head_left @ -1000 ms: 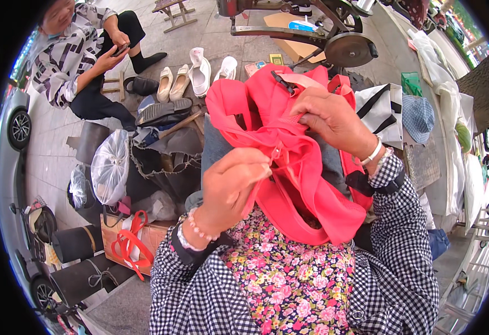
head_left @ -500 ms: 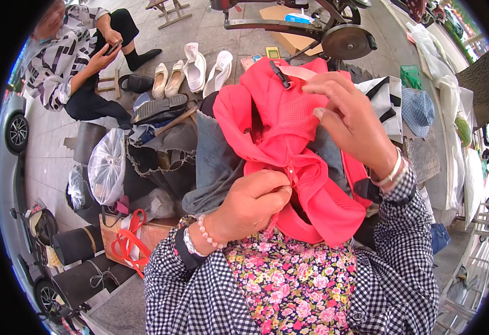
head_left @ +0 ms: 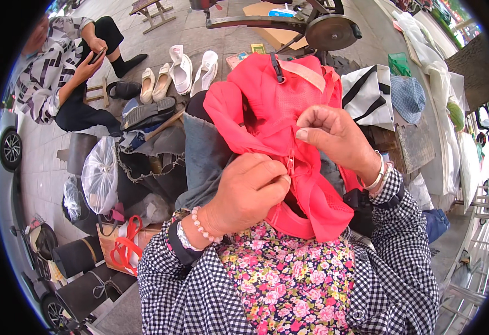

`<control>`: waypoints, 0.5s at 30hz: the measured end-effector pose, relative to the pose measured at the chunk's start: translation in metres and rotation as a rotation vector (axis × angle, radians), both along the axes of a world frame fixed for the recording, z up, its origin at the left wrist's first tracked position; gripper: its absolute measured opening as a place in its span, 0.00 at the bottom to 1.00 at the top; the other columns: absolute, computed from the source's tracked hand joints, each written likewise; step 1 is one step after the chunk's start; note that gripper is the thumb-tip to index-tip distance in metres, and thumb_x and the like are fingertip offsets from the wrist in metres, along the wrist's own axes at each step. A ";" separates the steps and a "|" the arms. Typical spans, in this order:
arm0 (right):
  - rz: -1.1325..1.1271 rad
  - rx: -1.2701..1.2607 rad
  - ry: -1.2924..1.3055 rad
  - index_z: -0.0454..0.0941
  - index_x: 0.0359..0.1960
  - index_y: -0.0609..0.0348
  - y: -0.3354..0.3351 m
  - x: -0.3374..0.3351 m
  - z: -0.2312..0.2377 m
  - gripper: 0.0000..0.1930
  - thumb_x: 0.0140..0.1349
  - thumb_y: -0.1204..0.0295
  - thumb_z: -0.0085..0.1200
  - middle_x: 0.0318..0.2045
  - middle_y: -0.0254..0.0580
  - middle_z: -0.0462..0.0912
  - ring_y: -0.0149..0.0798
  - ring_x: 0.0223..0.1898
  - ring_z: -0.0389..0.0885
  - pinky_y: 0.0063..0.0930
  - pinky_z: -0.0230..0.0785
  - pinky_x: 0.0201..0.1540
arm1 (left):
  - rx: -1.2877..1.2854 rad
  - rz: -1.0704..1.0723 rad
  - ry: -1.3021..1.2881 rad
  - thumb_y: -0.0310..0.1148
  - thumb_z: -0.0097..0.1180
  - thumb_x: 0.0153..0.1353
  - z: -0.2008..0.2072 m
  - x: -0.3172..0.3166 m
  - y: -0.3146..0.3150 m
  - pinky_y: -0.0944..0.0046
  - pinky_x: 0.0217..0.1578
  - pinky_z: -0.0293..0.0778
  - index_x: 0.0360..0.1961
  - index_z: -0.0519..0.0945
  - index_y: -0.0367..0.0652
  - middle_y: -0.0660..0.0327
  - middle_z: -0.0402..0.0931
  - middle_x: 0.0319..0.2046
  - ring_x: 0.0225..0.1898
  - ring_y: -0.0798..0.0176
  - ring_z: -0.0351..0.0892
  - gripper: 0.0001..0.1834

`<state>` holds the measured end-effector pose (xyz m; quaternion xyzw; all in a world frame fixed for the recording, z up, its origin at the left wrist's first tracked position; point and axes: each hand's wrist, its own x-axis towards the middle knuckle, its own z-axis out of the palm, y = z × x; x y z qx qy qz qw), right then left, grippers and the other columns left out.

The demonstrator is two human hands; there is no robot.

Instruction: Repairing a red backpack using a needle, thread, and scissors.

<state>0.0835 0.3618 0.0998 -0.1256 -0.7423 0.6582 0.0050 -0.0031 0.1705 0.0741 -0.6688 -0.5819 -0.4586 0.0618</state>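
Observation:
A coral-red fabric bag (head_left: 272, 106) with mesh panels, a pale strap and a black buckle (head_left: 276, 70) lies bunched across my lap. My left hand (head_left: 250, 187) is closed in a pinch on the bag's edge beside its zipper (head_left: 291, 162). Above and right of the zipper hovers my right hand (head_left: 339, 137), fingers curved and thumb a little apart from the forefinger; nothing shows between them. Beneath the bag, a grey-blue cloth (head_left: 205, 151) covers my legs.
Beyond the bag stand white shoes (head_left: 181, 72) and a hand-cranked machine (head_left: 331, 30). At left are a dark open sack (head_left: 155, 173), a clear plastic bag (head_left: 100, 173) and a seated person (head_left: 54, 72) holding a phone. A blue hat (head_left: 408, 97) lies at right.
My right hand has come down toward the zipper, its fingers more curled. My left hand keeps its pinch at the zipper. The whole view has shifted slightly.

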 end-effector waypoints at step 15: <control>-0.054 -0.135 0.052 0.71 0.33 0.64 -0.012 0.004 -0.005 0.04 0.57 0.79 0.50 0.28 0.26 0.72 0.19 0.31 0.68 0.15 0.65 0.35 | 0.005 0.201 0.086 0.21 0.55 0.40 0.031 -0.021 -0.007 0.62 0.32 0.70 0.27 0.76 0.38 0.58 0.73 0.28 0.31 0.56 0.74 0.09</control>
